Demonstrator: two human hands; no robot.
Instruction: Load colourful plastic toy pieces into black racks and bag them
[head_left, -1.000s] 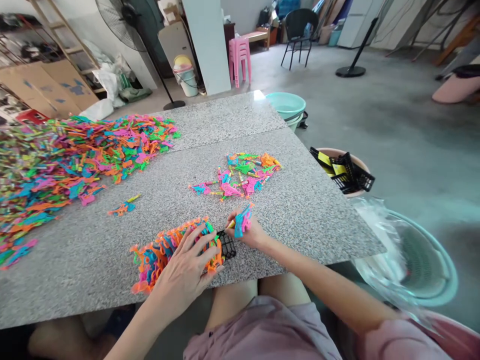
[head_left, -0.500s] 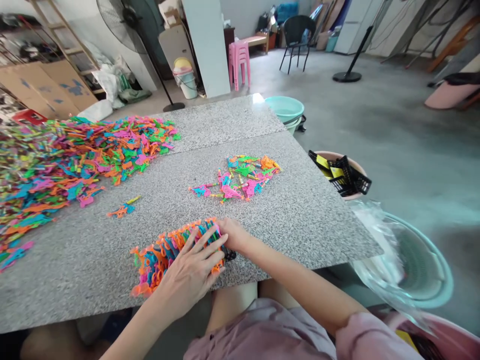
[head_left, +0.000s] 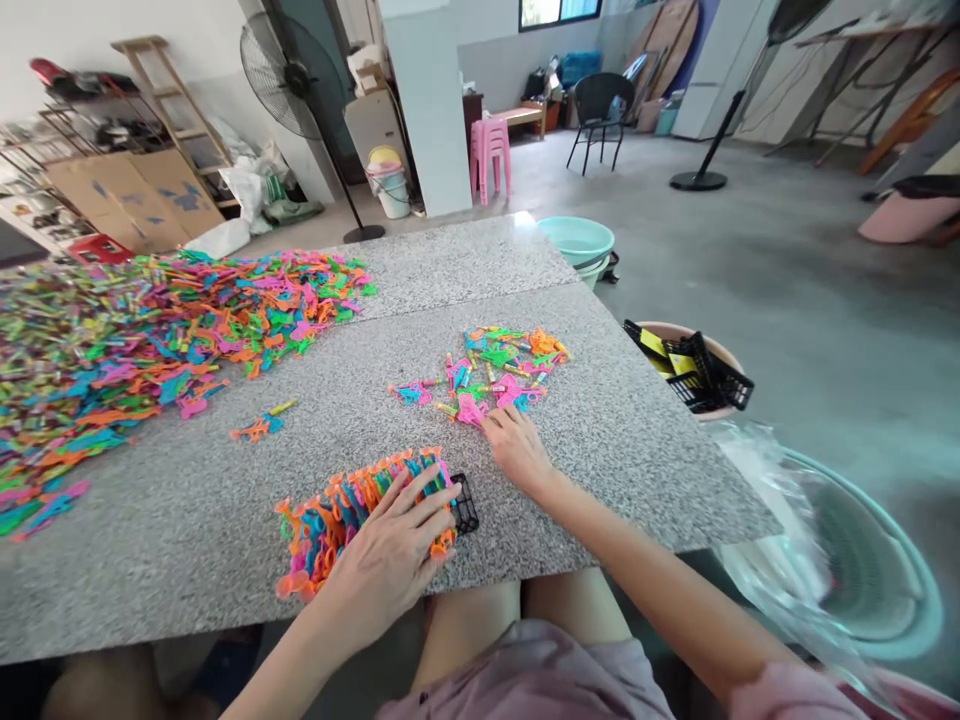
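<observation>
My left hand [head_left: 395, 535] lies with fingers stretched out across a tightly packed row of colourful plastic toys [head_left: 330, 520] near the table's front edge. Orange flared ends stick out along both sides of that row. Beyond its right end shows part of a black plastic basket [head_left: 466, 505]. My right hand [head_left: 517, 450] reaches to the near side of a small loose pile of toys [head_left: 499, 352], its fingers together and the tips at a pink plastic toy [head_left: 471, 408]. The fingertips partly cover the contact.
A large heap of similar toys [head_left: 187, 340] covers the left of the speckled stone table [head_left: 600, 450]. A few lie apart, including an orange and blue toy [head_left: 259, 427]. Right of the table stand a tub of black baskets [head_left: 686, 365] and a pale green basin [head_left: 862, 560].
My right hand has left the right end of the packed row and moved forward to the small pile. The black basket end is now uncovered. My left hand stays on the row.
</observation>
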